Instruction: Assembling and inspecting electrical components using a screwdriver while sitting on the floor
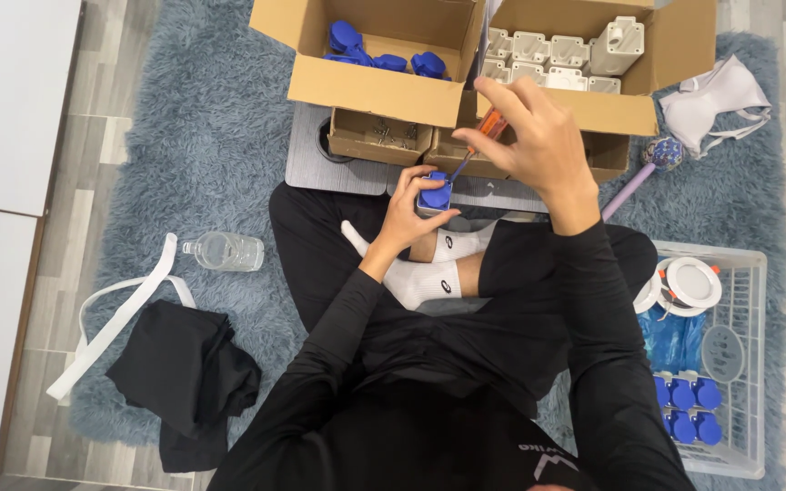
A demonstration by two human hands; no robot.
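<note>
My left hand [408, 207] grips a small grey and blue socket part [433, 195] above my crossed legs. My right hand [534, 136] holds an orange-handled screwdriver [481, 139] tilted down, its tip on the blue top of the part. A cardboard box with several blue caps [384, 56] stands ahead on the left. Beside it, another box holds several white housings [557, 56]. Two small open boxes [379, 136], one with screws, sit just in front of them.
I sit on a shaggy grey-blue rug [202, 136]. A white wire basket [730, 364] at my right holds blue assembled parts and round white fittings. A clear bottle [225, 251], a black cloth [188, 382] and a white strap lie at left. A white garment [716, 100] lies far right.
</note>
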